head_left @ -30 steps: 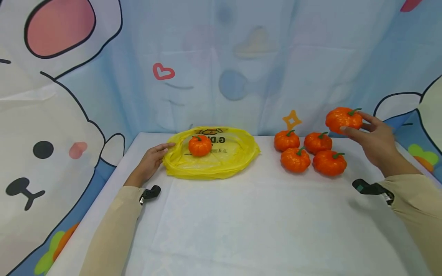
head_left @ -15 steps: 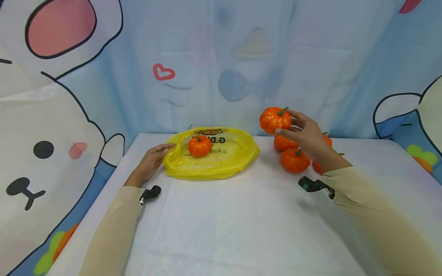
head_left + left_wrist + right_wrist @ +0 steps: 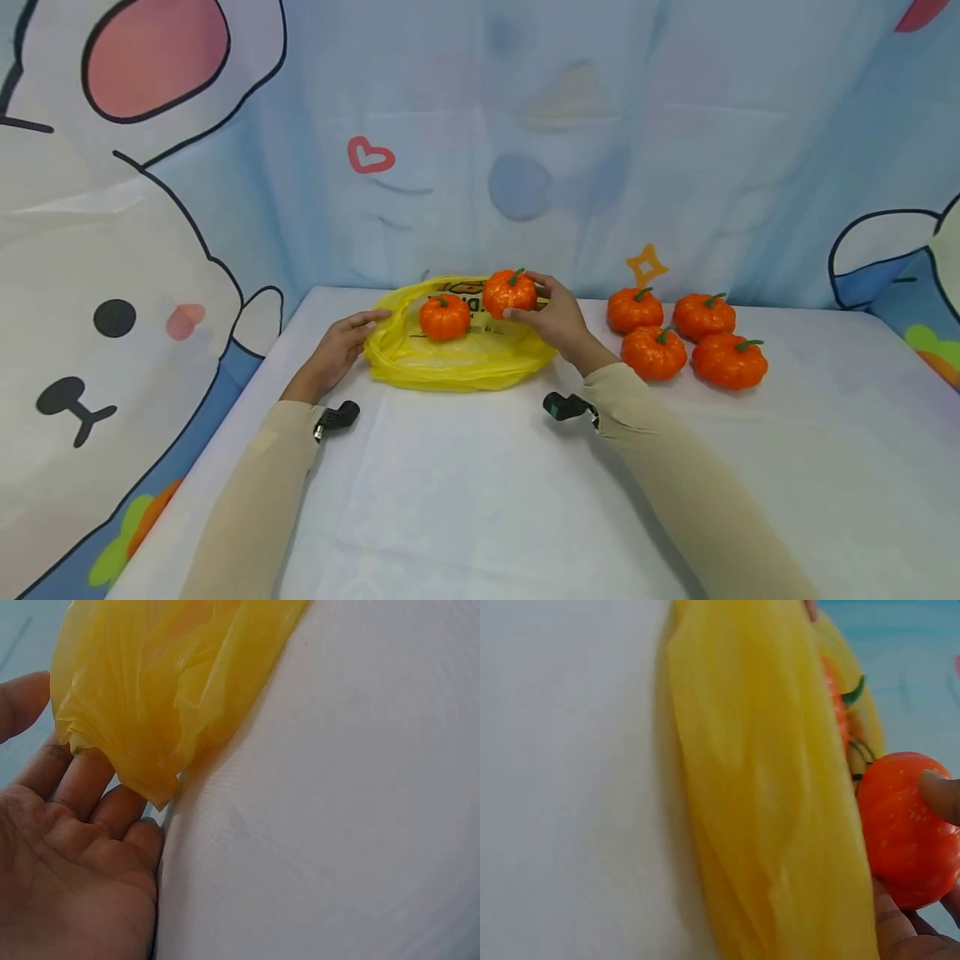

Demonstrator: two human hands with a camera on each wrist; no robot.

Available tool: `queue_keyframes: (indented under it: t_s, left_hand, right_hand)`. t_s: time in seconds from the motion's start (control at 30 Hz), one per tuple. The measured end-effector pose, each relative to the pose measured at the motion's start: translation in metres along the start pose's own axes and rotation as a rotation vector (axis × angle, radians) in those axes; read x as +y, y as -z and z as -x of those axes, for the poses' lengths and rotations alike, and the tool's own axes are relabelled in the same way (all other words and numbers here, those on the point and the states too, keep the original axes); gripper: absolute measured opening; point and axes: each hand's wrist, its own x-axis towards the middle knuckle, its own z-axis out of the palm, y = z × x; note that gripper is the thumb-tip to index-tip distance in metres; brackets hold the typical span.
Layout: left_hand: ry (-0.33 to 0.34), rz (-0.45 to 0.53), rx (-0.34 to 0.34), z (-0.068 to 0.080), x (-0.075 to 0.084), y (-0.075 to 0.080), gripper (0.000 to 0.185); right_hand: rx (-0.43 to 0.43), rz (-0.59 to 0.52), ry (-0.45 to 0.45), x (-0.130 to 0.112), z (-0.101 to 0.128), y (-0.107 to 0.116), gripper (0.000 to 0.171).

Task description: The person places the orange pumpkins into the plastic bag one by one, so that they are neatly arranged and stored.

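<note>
The little orange pumpkin [image 3: 509,292] was up in the air, just over the yellow plastic bag [image 3: 457,362]. The right hand [image 3: 555,321] held it with fingers curled round it. Another small pumpkin [image 3: 444,317] sat inside the bag. The left hand [image 3: 337,352] lay flat and spread, fingers touching the bag's edge. Four more pumpkins [image 3: 686,336] sat together on the white surface [image 3: 480,483], off to the right.

You face a table [image 3: 480,500] spread with a white cloth, creased in faint squares; behind it hangs a pale blue cartoon backdrop [image 3: 525,125]; a big white bear face [image 3: 97,333] fills the left; a red heart [image 3: 370,156] sits far left of centre; light falls soft and even
</note>
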Motion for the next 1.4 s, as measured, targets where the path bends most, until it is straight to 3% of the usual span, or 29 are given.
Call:
queue_keyframes:
  t_s: [0.23, 0.43, 0.9, 1.1, 1.27, 1.4]
  left_hand:
    - [0.006, 0.015, 0.011, -0.002, -0.002, -0.001, 0.043]
    - [0.001, 0.016, 0.007, -0.004, -0.004, 0.001, 0.043]
    - [-0.002, 0.021, 0.012, -0.005, -0.004, 0.003, 0.043]
    - [-0.010, 0.022, -0.001, -0.007, -0.003, 0.000, 0.044]
    - [-0.008, 0.013, -0.004, -0.007, -0.002, -0.001, 0.043]
    - [0.005, -0.002, 0.013, -0.003, -0.001, 0.000, 0.043]
  right_hand:
    - [0.028, -0.092, -0.091, 0.016, -0.011, -0.024, 0.081]
    - [0.076, -0.032, -0.059, 0.023, -0.015, -0.040, 0.079]
    - [0.048, 0.128, -0.063, 0.013, -0.018, -0.059, 0.079]
    - [0.054, 0.172, -0.063, 0.011, -0.017, -0.054, 0.085]
    - [-0.038, 0.300, -0.051, 0.005, -0.008, -0.038, 0.086]
    - [-0.072, 0.357, 0.013, -0.001, 0.009, -0.019, 0.077]
